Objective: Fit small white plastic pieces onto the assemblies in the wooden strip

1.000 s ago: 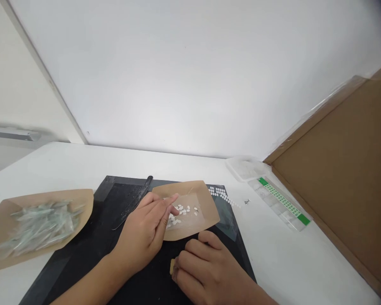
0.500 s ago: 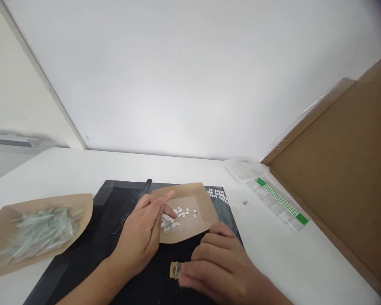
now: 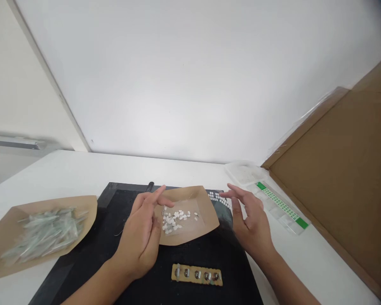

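My left hand (image 3: 142, 239) hovers at the left side of a brown paper tray (image 3: 184, 240), its fingers stretched out and nothing visible in them. Many small white oval pieces (image 3: 169, 222) lie loose inside that tray. On the right, my right hand (image 3: 252, 220) reaches to the back corner of the black mat (image 3: 114, 292), thumb and fingers apart. Its fingertips are near rows of small white stickers (image 3: 214, 195). Closer to me, a tan strip (image 3: 190, 275) with several metal fittings in a row lies flat on the mat, touched by neither hand.
At left, another paper tray (image 3: 90, 205) holds a heap of clear greenish packets (image 3: 47, 237). A dark-handled tool (image 3: 150, 186) is partly behind my left hand. Right of the mat lie a clear case with a green-edged label (image 3: 281, 203) and a cardboard box (image 3: 336, 169).
My right hand has let go of the tan strip and moved up and right to the white stickers. The strip now lies fully in sight. My left hand stays almost in place.
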### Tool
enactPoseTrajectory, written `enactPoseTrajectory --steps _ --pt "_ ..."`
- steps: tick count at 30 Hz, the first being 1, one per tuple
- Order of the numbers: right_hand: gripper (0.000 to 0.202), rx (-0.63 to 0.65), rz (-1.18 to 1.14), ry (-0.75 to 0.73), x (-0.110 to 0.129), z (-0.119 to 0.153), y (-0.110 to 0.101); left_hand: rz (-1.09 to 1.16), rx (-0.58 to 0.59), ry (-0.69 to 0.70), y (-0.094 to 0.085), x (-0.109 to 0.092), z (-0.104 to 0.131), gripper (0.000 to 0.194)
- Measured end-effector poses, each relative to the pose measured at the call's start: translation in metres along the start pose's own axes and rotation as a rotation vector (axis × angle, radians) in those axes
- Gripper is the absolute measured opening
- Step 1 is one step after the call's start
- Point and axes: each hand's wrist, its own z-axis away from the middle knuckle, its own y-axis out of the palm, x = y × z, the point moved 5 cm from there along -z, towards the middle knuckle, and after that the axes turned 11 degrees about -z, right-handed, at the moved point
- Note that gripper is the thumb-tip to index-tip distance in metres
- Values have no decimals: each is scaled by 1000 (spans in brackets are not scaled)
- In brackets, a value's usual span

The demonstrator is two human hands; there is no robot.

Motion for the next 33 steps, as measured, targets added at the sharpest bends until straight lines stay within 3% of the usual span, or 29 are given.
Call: enactPoseTrajectory --steps 6,10,17,25,33 --pt "40 24 99 97 -34 -5 -2 -37 -42 -66 3 7 1 48" --pt "41 178 248 -43 -47 -8 11 -34 -38 -64 4 7 1 43" --pt "40 308 310 -90 -50 -9 34 -41 -53 -47 5 6 2 43" --pt "31 304 278 -46 -62 -19 35 -29 -54 -42 6 5 3 43" --pt "27 254 174 -8 -59 -18 29 -124 -101 -63 0 7 0 35"
